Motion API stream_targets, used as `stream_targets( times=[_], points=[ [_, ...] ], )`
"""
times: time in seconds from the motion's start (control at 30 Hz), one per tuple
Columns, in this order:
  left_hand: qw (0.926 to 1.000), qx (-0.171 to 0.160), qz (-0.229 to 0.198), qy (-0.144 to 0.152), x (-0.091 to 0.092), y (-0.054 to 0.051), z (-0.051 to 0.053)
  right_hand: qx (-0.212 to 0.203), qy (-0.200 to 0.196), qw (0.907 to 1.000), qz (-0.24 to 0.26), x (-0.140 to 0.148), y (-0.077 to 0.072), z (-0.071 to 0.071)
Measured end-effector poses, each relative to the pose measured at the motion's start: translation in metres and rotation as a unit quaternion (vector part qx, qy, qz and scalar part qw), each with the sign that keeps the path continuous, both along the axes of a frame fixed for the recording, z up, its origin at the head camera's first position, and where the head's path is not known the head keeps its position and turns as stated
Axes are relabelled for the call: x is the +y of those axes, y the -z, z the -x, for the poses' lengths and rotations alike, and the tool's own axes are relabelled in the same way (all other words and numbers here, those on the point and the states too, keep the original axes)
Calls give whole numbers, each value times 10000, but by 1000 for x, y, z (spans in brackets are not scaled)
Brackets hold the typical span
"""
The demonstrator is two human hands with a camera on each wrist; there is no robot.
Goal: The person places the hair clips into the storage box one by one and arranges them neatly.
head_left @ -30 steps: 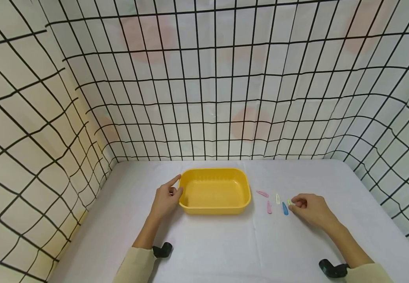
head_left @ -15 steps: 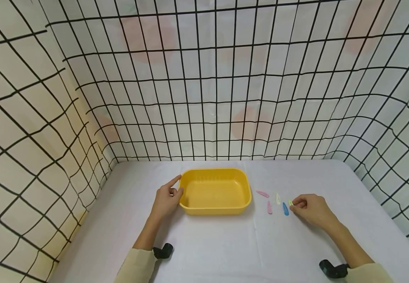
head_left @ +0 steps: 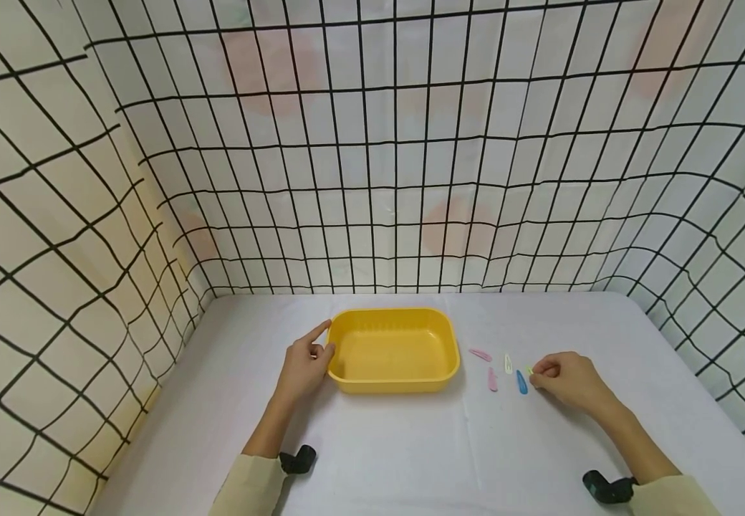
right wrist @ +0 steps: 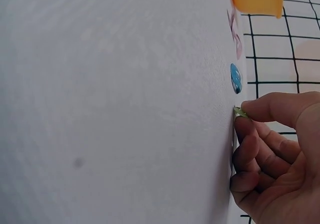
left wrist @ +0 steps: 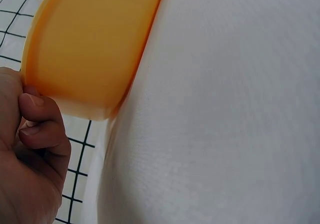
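A shallow yellow plastic tray [head_left: 398, 386] sits on the white-covered table. At its left end my left hand [head_left: 303, 367] holds the rim, thumb on the edge and one finger reaching to the back corner. On the right, my right hand [head_left: 566, 380] pinches a small green hair clip [right wrist: 240, 112] between thumb and finger, low at the tabletop. Between tray and hand lie a blue snap hair clip [head_left: 521, 382], a pale yellow clip [head_left: 508, 363], and two pink clips, one upright pink clip [head_left: 492, 379] and one slanted pink clip [head_left: 480, 354].
Walls of white cloth with a black grid [head_left: 385, 165] rise behind the table and on both sides. A black wrist camera [head_left: 298, 459] is worn on the left wrist, and another black camera [head_left: 607, 489] on the right. The white tablecloth [head_left: 405, 451] stretches toward the front.
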State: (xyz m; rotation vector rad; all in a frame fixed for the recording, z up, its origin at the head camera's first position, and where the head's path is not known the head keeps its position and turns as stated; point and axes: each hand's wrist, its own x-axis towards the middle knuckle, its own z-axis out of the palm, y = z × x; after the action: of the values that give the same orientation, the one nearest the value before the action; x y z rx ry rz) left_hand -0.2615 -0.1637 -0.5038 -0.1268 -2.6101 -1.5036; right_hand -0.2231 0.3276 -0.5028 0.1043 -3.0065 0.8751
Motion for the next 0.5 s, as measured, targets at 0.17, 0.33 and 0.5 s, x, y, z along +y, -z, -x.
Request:
stream_targets(
  times=[0.17,0.33,0.5],
  points=[
    [10000,-4,-4,42,0,-1,0,32,61,9999,149,2,0,0],
    [9999,12,-52,92,0,-1,0,53,130,9994,312,2,-1,3],
    [9999,45,-58,119,0,-2,0,11,127,9981,606,0,-5,6]
  ],
)
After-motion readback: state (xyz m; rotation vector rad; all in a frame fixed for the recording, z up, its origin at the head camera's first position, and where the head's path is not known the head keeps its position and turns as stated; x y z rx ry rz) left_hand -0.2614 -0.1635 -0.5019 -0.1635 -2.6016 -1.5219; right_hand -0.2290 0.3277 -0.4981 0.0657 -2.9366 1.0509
